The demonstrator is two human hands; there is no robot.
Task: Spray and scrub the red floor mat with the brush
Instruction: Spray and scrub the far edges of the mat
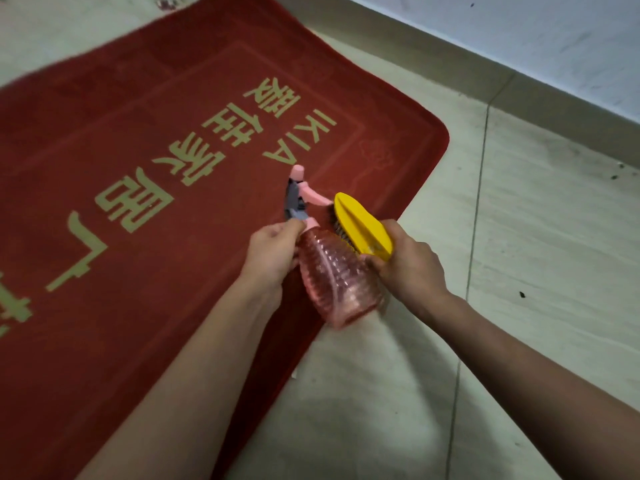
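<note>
Over the near right edge of the red floor mat point(138, 174), grips the pink spray bottle point(336, 285) by its neck with the left hand point(275, 252), fingers curled below the grey trigger point(293, 202), base nearest, long axis running away so the nozzle point(298, 171) aims at the mat's lettered middle; liquid level impossible to tell. Just right of that, clasps the yellow brush point(363, 225) by its rear end in the right hand point(412, 268), bristles against the bottle's shoulder, clear of the mat. Probably calls for a squeeze first, scrubbing after.
</note>
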